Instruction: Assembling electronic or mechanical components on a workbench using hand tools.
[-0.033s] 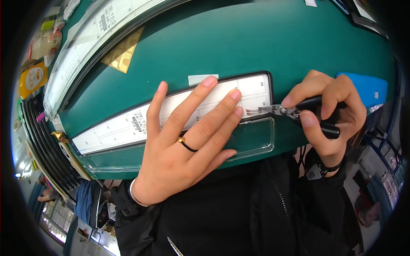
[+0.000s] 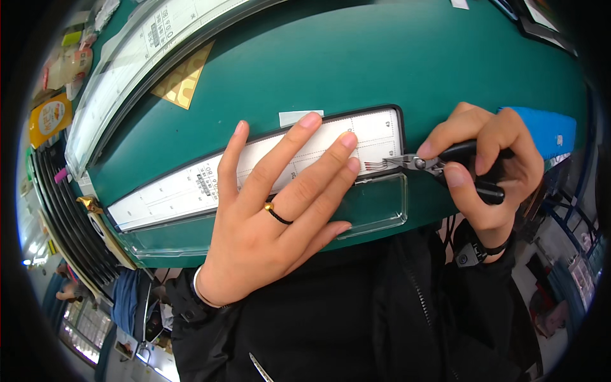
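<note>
My left hand lies flat with its fingers spread across a long, narrow black-rimmed tray, over its white printed sheet. In my right hand is a pair of black-handled pliers, gripped between thumb and fingers. The metal jaws reach over the tray's right end. At their tip are several fine dark strands, close to my left fingertips; I cannot tell whether the jaws hold them. A clear hinged lid lies along the tray's near side, partly covered by my left hand.
A long clear case with printed white sheets curves along the far left, beside a gold patterned card. A small white strip lies behind the tray. To the right is a blue packet. Several black trays stand at the left edge.
</note>
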Tool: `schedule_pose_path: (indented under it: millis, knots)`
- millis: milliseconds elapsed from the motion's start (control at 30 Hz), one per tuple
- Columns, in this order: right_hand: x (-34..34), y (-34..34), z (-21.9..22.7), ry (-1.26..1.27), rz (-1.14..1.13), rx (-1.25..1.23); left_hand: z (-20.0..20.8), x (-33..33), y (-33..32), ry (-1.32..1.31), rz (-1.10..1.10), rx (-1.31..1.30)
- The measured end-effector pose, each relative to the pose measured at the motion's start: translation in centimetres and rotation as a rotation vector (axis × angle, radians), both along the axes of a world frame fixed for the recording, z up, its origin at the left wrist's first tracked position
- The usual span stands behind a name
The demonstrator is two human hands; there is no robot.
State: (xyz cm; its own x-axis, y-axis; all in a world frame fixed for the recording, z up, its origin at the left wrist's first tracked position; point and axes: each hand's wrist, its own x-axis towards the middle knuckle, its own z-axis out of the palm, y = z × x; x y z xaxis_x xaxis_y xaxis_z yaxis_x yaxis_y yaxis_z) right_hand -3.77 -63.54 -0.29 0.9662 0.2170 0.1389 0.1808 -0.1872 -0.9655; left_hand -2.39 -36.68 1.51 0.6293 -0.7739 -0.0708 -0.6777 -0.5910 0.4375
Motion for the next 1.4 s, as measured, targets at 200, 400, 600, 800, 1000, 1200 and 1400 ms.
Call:
schedule_pose_path:
  millis: [200,400,600,800,1000,1200,1400]
  knots:
    - [-0.8,-0.7,-0.6,-0.128,-0.065,0.161,0.6,-0.1,0.2,0.008,-0.007,-0.02]
    - [-3.6,-2.1,0.8,-0.304,-0.164,0.346,1.9,-1.5,2.1,-0.061,0.098,0.139]
    - [-7.4,-4.8,5.1,-0.092,-0.673,-0.833,0.8,-2.1,2.8,-0.138,0.207,0.154]
    - [-7.9,-4.6,2.0,-0.041,-0.658,-1.113,0.3,-2.5,3.0,-0.183,0.23,0.1]
    - [-7.4,-3.7,3.1,-0.005,-0.671,-1.252,0.5,-2.5,3.5,-0.186,0.242,0.027]
    - [-7.2,-4.2,3.8,0.041,-0.603,-1.325,0.1,-2.4,3.4,-0.19,0.233,0.012]
    - [-6.9,-3.9,3.2,0.012,-0.573,-1.442,-0.2,-2.6,3.5,-0.206,0.239,-0.006]
